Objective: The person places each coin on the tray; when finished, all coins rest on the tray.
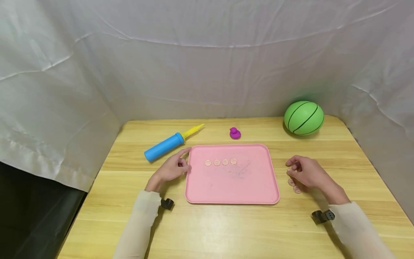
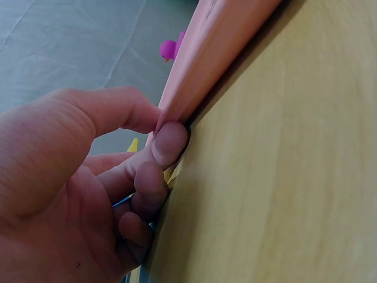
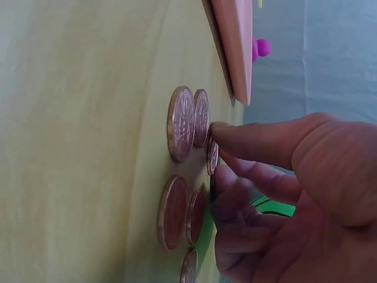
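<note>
A pink tray (image 1: 232,192) lies on the table with a row of several copper-coloured coins (image 1: 225,162) on its upper part. At its left edge my left hand (image 1: 170,168) holds the rim, thumb and fingertips against it in the left wrist view. To the right of the tray, my right hand (image 1: 305,172) is low over a cluster of more coins (image 1: 297,189). The right wrist view shows its thumb and fingertips at the farthest coin (image 3: 213,156), pinching its edge. Nearer coins (image 3: 181,125) lie flat on the wood, partly beneath the hand in the head view.
Behind the tray lies a blue hand pump (image 1: 164,146) with a yellow end, near my left hand. A small purple rubber duck (image 1: 235,133) sits beyond the tray's far edge. A green ball (image 1: 304,118) stands at the back right, against the pale curtain (image 1: 207,79).
</note>
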A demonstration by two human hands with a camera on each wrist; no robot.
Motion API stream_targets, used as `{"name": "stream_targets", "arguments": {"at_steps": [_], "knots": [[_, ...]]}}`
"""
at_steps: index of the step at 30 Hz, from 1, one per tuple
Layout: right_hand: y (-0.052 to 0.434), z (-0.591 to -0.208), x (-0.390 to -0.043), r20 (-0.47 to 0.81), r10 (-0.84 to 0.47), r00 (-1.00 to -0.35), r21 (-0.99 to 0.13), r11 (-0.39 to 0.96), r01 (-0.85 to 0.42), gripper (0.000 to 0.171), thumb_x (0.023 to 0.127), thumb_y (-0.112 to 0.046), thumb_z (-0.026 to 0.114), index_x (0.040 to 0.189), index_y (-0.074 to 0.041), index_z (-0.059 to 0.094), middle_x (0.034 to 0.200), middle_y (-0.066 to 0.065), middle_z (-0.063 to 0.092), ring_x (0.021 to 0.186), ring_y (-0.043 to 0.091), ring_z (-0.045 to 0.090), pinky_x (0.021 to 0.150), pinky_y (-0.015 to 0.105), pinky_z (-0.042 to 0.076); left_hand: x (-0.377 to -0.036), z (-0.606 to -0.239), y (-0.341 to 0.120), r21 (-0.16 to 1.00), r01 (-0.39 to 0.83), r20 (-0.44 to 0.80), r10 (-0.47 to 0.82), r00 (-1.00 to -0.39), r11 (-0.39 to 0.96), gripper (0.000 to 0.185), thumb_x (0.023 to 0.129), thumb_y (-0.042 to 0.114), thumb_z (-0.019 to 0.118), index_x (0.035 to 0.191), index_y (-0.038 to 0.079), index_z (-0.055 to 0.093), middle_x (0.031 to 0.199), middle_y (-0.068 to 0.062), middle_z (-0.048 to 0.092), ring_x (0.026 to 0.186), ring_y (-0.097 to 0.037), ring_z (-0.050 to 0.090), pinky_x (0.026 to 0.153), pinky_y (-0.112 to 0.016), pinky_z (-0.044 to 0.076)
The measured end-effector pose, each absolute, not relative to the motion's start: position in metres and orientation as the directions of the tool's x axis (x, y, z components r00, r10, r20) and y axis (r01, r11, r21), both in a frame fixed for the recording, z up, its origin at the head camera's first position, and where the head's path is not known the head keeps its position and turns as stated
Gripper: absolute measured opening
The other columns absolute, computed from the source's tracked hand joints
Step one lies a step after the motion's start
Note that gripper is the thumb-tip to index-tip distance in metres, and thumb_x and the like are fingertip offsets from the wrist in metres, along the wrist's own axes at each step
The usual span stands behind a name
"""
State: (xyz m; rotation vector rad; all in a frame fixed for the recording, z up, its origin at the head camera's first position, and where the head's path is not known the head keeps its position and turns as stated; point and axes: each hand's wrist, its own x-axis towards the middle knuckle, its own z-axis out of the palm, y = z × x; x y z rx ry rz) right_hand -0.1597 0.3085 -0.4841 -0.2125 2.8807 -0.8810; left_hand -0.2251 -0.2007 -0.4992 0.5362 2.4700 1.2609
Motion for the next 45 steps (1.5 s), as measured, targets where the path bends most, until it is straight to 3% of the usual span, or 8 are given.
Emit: {"name": "stream_targets", "arguments": {"at_steps": [22,31,37,41,45], "knots": [[0.305,-0.487,-0.160,-0.038,-0.234,-0.972,-0.616,0.771,-0.161,0.012,0.100,-0.003,0.073,0.111,-0.001,0.069,0.093,0.006,0.065,0.079,0.011,0.059,0.069,0.024,0.051,-0.224,-0.498,-0.201,0.831,0.177,-0.105,0.461,-0.881,0.527,0.076,0.104,0.004,0.069,0.171,0.005,0.033,0.084,-0.011,0.069,0.076,-0.017,0.057,0.077,-0.025,0.045],[0.305,-0.485,-0.159,-0.010,-0.216,-0.976,-0.683,0.715,-0.151,0.017,0.097,-0.006,0.081,0.110,0.000,0.071,0.094,0.007,0.072,0.081,0.006,0.064,0.073,0.021,0.056,-0.224,-0.500,-0.202,0.835,0.177,-0.106,0.468,-0.877,0.521,0.076,0.104,0.004,0.069,0.171,0.006,0.033,0.085,-0.012,0.069,0.074,-0.017,0.056,0.072,-0.024,0.044],[0.307,-0.480,-0.161,-0.051,-0.242,-0.969,-0.772,0.625,-0.116,0.010,0.103,-0.007,0.073,0.109,0.001,0.070,0.096,0.011,0.074,0.082,0.010,0.066,0.073,0.024,0.056,-0.226,-0.501,-0.202,0.830,0.183,-0.104,0.469,-0.877,0.527,0.077,0.104,0.004,0.069,0.171,0.005,0.032,0.084,-0.010,0.069,0.074,-0.015,0.056,0.073,-0.024,0.045],[0.305,-0.475,-0.163,-0.112,-0.233,-0.966,-0.847,0.531,-0.030,0.019,0.106,-0.014,0.072,0.112,0.002,0.065,0.099,0.009,0.076,0.083,0.011,0.068,0.071,0.026,0.056,-0.226,-0.501,-0.202,0.827,0.199,-0.094,0.477,-0.874,0.526,0.077,0.104,0.003,0.068,0.171,0.004,0.032,0.083,-0.012,0.069,0.074,-0.016,0.056,0.074,-0.024,0.045],[0.299,-0.472,-0.168,-0.150,-0.236,-0.960,-0.905,0.424,0.037,0.026,0.106,-0.018,0.072,0.116,0.004,0.060,0.104,0.001,0.074,0.091,0.007,0.072,0.081,0.024,0.061,-0.226,-0.502,-0.202,0.828,0.197,-0.095,0.477,-0.874,0.526,0.077,0.103,0.003,0.069,0.171,0.005,0.032,0.083,-0.013,0.069,0.075,-0.018,0.056,0.076,-0.025,0.045]]}}
